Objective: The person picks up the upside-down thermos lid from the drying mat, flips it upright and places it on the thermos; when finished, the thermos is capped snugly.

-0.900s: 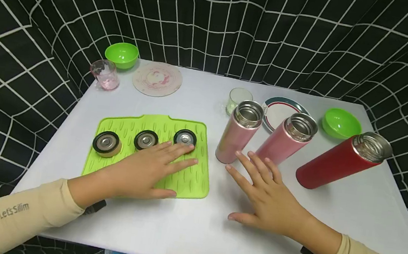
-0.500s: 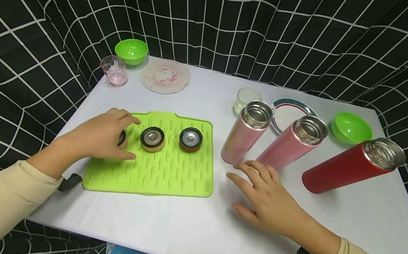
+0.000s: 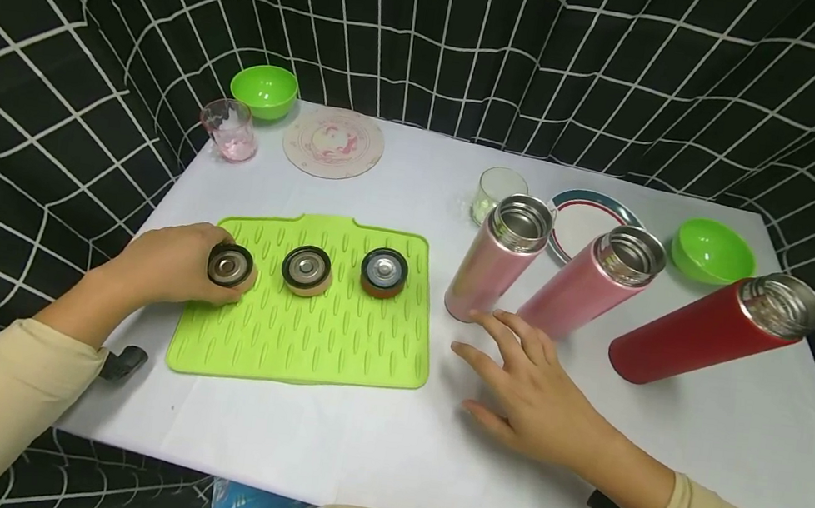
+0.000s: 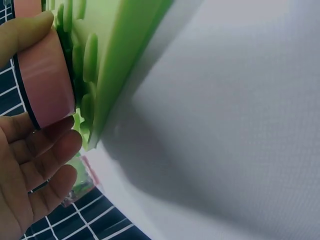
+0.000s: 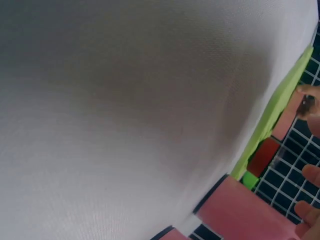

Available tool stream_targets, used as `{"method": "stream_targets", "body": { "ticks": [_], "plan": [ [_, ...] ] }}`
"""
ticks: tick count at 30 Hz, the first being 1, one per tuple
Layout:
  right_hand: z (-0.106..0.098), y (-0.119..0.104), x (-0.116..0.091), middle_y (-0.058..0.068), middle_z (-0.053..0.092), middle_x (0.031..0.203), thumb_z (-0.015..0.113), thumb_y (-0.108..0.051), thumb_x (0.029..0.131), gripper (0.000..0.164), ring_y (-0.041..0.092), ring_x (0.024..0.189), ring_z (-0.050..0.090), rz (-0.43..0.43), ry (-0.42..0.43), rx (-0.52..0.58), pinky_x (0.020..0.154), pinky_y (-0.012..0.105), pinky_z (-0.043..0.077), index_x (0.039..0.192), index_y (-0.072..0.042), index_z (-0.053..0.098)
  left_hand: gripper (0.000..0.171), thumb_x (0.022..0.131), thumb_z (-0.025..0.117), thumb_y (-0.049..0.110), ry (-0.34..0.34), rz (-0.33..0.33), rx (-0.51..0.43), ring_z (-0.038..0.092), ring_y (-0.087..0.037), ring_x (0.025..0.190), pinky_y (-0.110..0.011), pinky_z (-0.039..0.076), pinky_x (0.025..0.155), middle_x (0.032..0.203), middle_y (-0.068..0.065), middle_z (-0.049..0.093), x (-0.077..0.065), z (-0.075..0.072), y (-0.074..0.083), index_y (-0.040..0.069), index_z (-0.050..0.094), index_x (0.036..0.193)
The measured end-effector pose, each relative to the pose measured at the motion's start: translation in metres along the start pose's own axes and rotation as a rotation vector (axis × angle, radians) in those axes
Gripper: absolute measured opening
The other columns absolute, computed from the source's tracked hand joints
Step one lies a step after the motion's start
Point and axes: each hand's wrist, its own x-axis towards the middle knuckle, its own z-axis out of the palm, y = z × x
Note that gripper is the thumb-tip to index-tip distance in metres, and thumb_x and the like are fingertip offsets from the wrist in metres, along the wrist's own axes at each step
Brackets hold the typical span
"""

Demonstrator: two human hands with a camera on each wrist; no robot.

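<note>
My left hand pinches a pink bottle lid at the left side of the green ridged mat. In the left wrist view the thumb lies on one side of that lid and fingertips on the other. A second pink lid and a red lid sit on the mat to its right, undersides up. My right hand hovers with spread, slightly bent fingers, holding nothing. Closest to it are two lidless pink bottles, both upright. A lidless red bottle stands farther right.
Behind the bottles are a clear glass, a rimmed plate and a green bowl. At the back left stand another green bowl, a pinkish glass and a round board. A gridded black curtain surrounds the table.
My left hand has moved left from over the red lid to the leftmost pink lid and taken hold of it. The right hand has barely moved, its fingers a little more bent.
</note>
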Motion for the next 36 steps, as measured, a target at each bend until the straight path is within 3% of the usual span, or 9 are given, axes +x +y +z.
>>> {"method": "stream_targets", "body": {
  "ticks": [6, 11, 16, 19, 23, 28, 31, 36],
  "plan": [
    [0.002, -0.001, 0.003, 0.013, 0.032, 0.151, 0.069, -0.039, 0.085, 0.062, 0.035, 0.134, 0.029, -0.009, 0.012, 0.023, 0.102, 0.054, 0.027, 0.139, -0.016, 0.050, 0.071, 0.068, 0.082, 0.056, 0.026, 0.030, 0.017, 0.059, -0.024, 0.083, -0.046, 0.047, 0.070, 0.101, -0.008, 0.064, -0.004, -0.004, 0.009, 0.005, 0.062, 0.113],
    [0.001, -0.003, 0.003, 0.000, 0.050, 0.137, 0.070, -0.033, 0.085, 0.056, 0.023, 0.125, 0.042, -0.006, 0.031, 0.164, 0.103, 0.041, 0.034, 0.135, -0.012, 0.054, 0.054, 0.072, 0.080, 0.054, 0.112, 0.102, 0.009, 0.055, -0.017, 0.072, -0.039, 0.047, 0.063, 0.092, -0.001, 0.063, -0.008, -0.014, 0.042, 0.013, 0.064, 0.104],
    [-0.002, -0.009, 0.010, -0.011, 0.058, 0.124, 0.069, -0.034, 0.092, 0.044, 0.010, 0.113, 0.053, 0.112, -0.056, 0.418, 0.096, 0.034, 0.044, 0.131, -0.017, 0.057, 0.060, 0.069, 0.083, 0.049, 0.190, 0.288, 0.032, 0.060, -0.017, 0.080, -0.041, 0.051, 0.069, 0.096, 0.002, 0.062, -0.016, -0.034, 0.086, 0.014, 0.063, 0.113],
    [-0.003, -0.015, 0.018, -0.008, 0.063, 0.117, 0.067, -0.031, 0.095, 0.039, 0.010, 0.104, 0.059, 0.186, -0.093, 0.648, 0.090, 0.036, 0.048, 0.130, -0.018, 0.057, 0.066, 0.066, 0.085, 0.047, 0.216, 0.416, 0.039, 0.059, -0.016, 0.078, -0.038, 0.051, 0.068, 0.097, 0.003, 0.059, -0.019, -0.040, 0.117, 0.012, 0.062, 0.118],
    [0.000, -0.027, 0.032, 0.003, 0.065, 0.114, 0.063, -0.024, 0.097, 0.036, 0.016, 0.098, 0.062, 0.262, -0.111, 0.953, 0.085, 0.035, 0.050, 0.131, -0.014, 0.056, 0.071, 0.064, 0.086, 0.046, 0.210, 0.566, 0.043, 0.057, -0.013, 0.076, -0.033, 0.051, 0.066, 0.101, 0.004, 0.055, -0.021, -0.035, 0.151, 0.013, 0.062, 0.122],
    [0.001, -0.039, 0.042, 0.014, 0.063, 0.111, 0.057, -0.022, 0.099, 0.032, 0.035, 0.097, 0.063, 0.383, -0.104, 1.221, 0.085, 0.040, 0.052, 0.125, -0.002, 0.054, 0.068, 0.065, 0.084, 0.044, 0.192, 0.717, 0.054, 0.056, -0.012, 0.075, -0.032, 0.052, 0.067, 0.099, 0.005, 0.052, -0.017, -0.023, 0.183, 0.014, 0.060, 0.120],
    [-0.001, -0.040, 0.045, 0.016, 0.064, 0.099, 0.053, -0.024, 0.101, 0.028, 0.041, 0.091, 0.062, 0.428, -0.084, 1.263, 0.082, 0.042, 0.051, 0.116, -0.001, 0.055, 0.064, 0.067, 0.083, 0.045, 0.190, 0.769, 0.041, 0.054, -0.012, 0.076, -0.032, 0.051, 0.069, 0.097, 0.005, 0.051, -0.015, -0.019, 0.197, 0.014, 0.061, 0.118],
    [-0.005, -0.037, 0.046, 0.011, 0.066, 0.089, 0.048, -0.025, 0.103, 0.026, 0.039, 0.084, 0.062, 0.446, -0.061, 1.239, 0.071, 0.039, 0.048, 0.110, -0.001, 0.057, 0.060, 0.068, 0.083, 0.046, 0.202, 0.820, 0.033, 0.051, -0.010, 0.078, -0.030, 0.049, 0.070, 0.094, 0.008, 0.051, -0.013, -0.023, 0.212, 0.017, 0.062, 0.116]
  ]
}}
